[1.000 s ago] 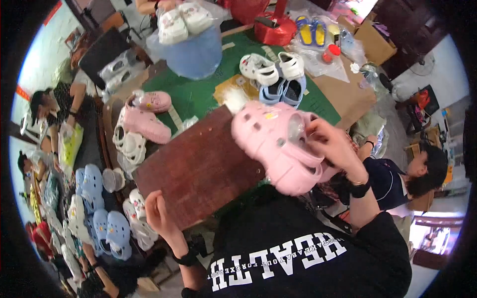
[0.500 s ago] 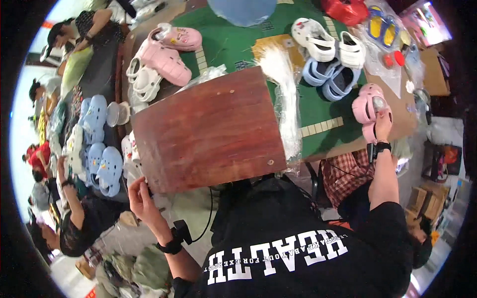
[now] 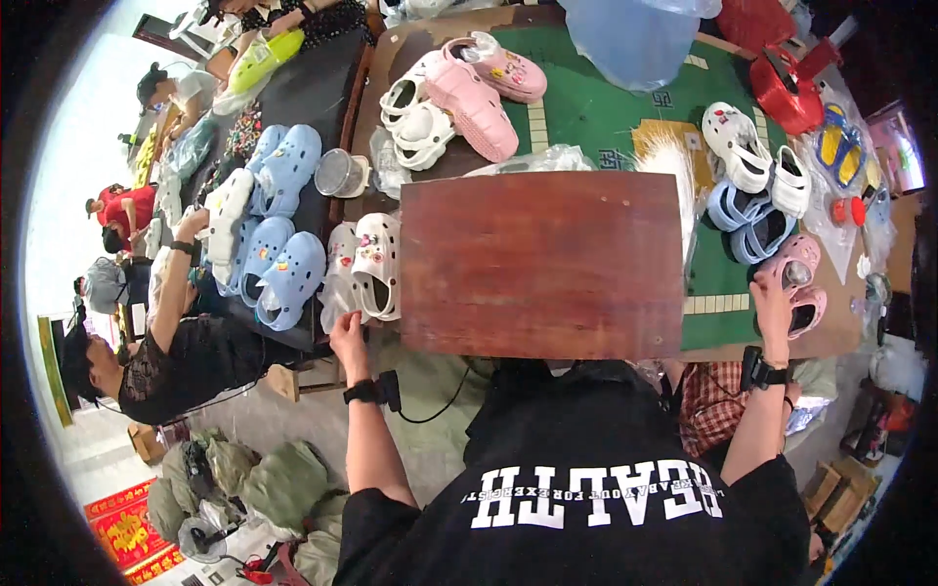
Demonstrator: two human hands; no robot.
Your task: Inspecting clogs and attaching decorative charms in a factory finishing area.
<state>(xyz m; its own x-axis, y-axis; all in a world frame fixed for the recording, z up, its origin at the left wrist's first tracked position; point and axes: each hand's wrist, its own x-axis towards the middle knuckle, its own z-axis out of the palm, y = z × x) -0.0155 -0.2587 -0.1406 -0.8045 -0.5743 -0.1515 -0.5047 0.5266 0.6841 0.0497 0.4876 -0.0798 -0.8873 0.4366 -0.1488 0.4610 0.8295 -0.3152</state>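
A pair of pink clogs (image 3: 785, 257) sits at the bench's (image 3: 842, 311) right side, the right hand (image 3: 773, 305) against it — I cannot tell whether those fingers grip. The left hand (image 3: 348, 337) is by white clogs (image 3: 377, 244) decorated with charms, its fingers drawn narrow near their plastic wrap; any hold is unclear. Between the hands lies a brown wooden board (image 3: 542, 266); beyond the pink pair stand blue clogs (image 3: 764, 237).

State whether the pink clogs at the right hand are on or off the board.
Off: the clogs lie right of the board, at the right hand.
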